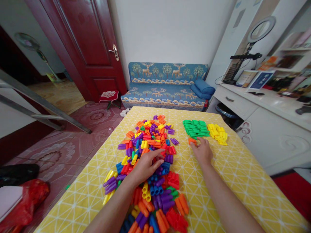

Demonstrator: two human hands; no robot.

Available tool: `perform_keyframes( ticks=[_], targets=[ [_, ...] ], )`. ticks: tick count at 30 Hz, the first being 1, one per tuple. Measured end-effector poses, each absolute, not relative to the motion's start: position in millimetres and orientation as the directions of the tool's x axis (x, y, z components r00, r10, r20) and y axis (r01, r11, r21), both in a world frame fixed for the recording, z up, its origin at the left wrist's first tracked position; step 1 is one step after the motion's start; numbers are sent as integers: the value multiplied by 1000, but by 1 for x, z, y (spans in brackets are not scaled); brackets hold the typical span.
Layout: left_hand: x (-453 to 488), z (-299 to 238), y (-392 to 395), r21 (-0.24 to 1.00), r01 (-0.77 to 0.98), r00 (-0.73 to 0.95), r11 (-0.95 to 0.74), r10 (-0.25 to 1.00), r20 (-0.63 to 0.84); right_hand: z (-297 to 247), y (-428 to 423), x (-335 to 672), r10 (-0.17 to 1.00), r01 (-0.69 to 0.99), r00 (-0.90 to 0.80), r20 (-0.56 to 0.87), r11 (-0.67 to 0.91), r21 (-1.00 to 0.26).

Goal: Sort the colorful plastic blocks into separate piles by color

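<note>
Head view: largest is the table (pixel 233 184) under its yellow patterned cloth, and on its left half, running from the near edge well toward the far end, spreads a long mixed pile (pixel 156 190) of plastic pieces in red, orange, purple, blue, yellow and green. Next in size come the hands. Over the middle of the pile reaches the left hand (pixel 147 164), thumb and forefinger apart and pointing rightward; no piece can be seen pinched between them. Well apart from it, on the right side, the right hand (pixel 203 151) points away from the body, its forefinger and thumb spread around a small piece; whether they grip it or merely touch it, I cannot tell. Just beyond the right fingertips sits the green group (pixel 195 128), laid close together in rough rows, and to its right the smaller yellow group (pixel 217 133). Smallest is the orange piece (pixel 192 141) at the right fingertips, just on the near side of the green group's left part. It lies left of the forefinger tip and just beyond the thumb; its visible part runs mostly crosswise, though the fingers may hide its end. Of the two hands, the right is plainly the nearer, the left being across a strip of cloth.
</note>
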State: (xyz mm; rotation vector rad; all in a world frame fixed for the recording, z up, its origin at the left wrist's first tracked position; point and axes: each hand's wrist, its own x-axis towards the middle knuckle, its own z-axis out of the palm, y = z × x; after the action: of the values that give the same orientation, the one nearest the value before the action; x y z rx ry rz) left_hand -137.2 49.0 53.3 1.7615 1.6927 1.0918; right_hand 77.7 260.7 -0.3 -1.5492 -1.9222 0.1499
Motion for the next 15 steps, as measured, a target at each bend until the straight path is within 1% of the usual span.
perform_keyframes(
  ticks=[3,5,10,12,15],
  targets=[
    [-138,52,49,781,611,-77,-131,972,224,-2,264,79,905,822,-141,402,333,-461],
    [-138,53,49,779,613,-73,-136,971,227,-5,266,82,901,816,-148,407,344,-465],
    [-137,53,48,776,615,-70,-137,971,227,-12,276,88,884,758,-67,462,346,-552],
    [-138,53,48,776,615,-72,-137,971,229,-13,282,88,886,745,-41,462,336,-577],
    [-138,52,48,773,621,-75,-132,971,226,-13,291,88,900,755,-31,436,306,-579]
  ],
)
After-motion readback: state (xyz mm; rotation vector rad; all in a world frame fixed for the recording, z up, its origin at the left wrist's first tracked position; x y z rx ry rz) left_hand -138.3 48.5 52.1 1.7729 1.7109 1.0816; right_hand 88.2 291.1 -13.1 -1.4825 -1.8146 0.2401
